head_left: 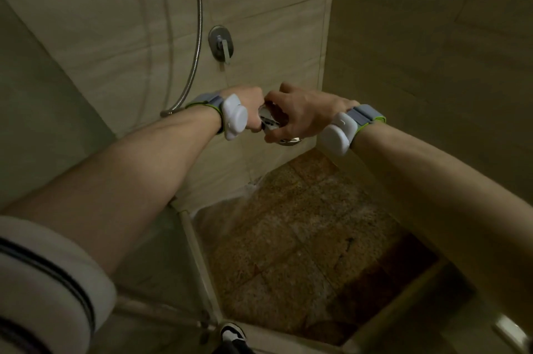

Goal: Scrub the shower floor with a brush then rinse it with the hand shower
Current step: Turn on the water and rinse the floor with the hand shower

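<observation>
Hand shower (275,125): chrome head, held out in front of you above the far end of the shower floor (302,226), mostly hidden between your two hands. Water sprays from it down and to the left, striking where wall meets floor.

Left hand (252,110): closed around the handle side of the hand shower. A white device on a grey-and-green strap sits on the wrist.

Right hand (302,114): fingers (275,137) curled over and under the head, touching it; the two hands meet on the fixture. A matching wrist device is worn.

Hose (197,36): metal, hanging down the tiled wall and curving toward your left wrist.

Mixer valve (221,43): chrome plate with lever, mounted on the wall above your hands.

Shower floor: brown speckled stone tiles, wet, with a darker patch at the near right.

Shoe (232,335): black and white, at the shower threshold near the bottom edge.
</observation>
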